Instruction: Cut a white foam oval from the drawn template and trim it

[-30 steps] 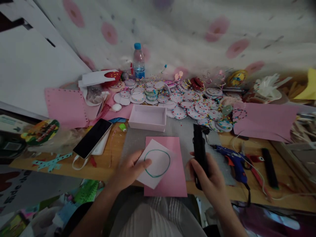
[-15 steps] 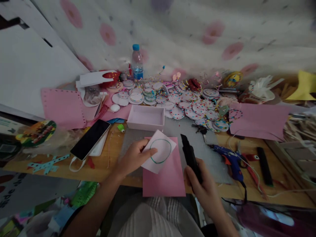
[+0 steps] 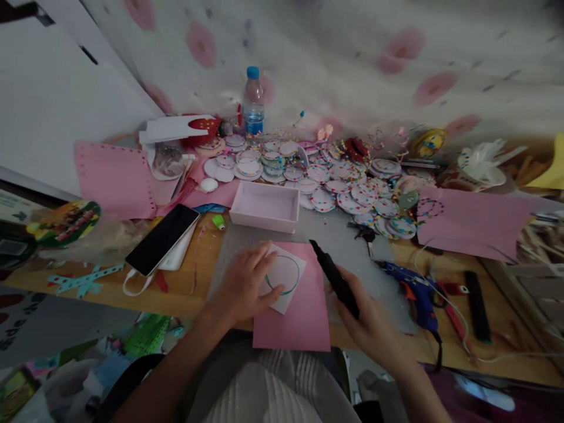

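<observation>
A small white paper (image 3: pixel 286 271) with a green circle drawn on it lies on a larger pink sheet (image 3: pixel 295 329) at the table's front edge. On the paper's left side rests my left hand (image 3: pixel 249 282), its fingers spread over the edge. My right hand (image 3: pixel 363 308) is wrapped round a black utility knife (image 3: pixel 337 279), held just right of the paper with its tip pointing up and left above the pink sheet. Whether the blade is extended is too dark to tell.
Behind the sheet stands a white open box (image 3: pixel 264 205). Many decorated white discs (image 3: pixel 339 182) are heaped beyond it, beside a water bottle (image 3: pixel 254 106). A phone (image 3: pixel 163 239) lies left; keys (image 3: pixel 365 234) and a blue glue gun (image 3: pixel 416 296) lie right.
My left hand has laid the white paper down on the pink sheet and spread from a pinch to a flat hold. The knife has moved left, nearer the paper.
</observation>
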Demonstrator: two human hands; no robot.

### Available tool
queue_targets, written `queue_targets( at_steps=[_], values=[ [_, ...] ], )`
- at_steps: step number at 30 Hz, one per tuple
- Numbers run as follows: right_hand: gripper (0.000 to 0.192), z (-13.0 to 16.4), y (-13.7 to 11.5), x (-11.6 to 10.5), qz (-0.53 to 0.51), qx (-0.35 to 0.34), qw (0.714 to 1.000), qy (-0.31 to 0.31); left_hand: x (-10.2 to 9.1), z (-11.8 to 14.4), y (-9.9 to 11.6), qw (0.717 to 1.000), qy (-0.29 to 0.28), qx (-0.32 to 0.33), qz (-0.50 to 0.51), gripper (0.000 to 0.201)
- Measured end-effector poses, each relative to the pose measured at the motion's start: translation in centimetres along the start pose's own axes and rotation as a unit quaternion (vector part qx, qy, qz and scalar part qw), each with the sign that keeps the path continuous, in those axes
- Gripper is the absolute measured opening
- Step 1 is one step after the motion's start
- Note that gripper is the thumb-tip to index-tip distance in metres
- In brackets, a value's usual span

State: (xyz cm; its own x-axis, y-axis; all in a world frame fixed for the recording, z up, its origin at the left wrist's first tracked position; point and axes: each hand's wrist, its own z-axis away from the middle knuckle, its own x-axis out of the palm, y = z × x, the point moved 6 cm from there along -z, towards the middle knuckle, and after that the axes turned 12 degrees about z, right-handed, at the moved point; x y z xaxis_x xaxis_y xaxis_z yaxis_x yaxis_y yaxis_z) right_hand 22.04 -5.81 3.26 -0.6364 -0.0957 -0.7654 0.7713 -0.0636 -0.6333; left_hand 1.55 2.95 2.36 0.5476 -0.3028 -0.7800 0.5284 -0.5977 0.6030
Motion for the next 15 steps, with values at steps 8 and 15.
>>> queue_targets(
  at_steps=[8, 15],
  values=[
    [0.052, -1.1, 0.0, -0.6, 0.162, -0.079, 0.980, -0.081, 3.6, 0.6, -0.6, 0.993, -0.110, 0.023, -0.044, 0.098],
    [0.052, -2.1, -0.2, -1.2, 0.219, -0.112, 0.965, -0.095, 3.4, 0.5, -0.6, 0.991, -0.121, 0.023, -0.049, 0.100]
  ],
)
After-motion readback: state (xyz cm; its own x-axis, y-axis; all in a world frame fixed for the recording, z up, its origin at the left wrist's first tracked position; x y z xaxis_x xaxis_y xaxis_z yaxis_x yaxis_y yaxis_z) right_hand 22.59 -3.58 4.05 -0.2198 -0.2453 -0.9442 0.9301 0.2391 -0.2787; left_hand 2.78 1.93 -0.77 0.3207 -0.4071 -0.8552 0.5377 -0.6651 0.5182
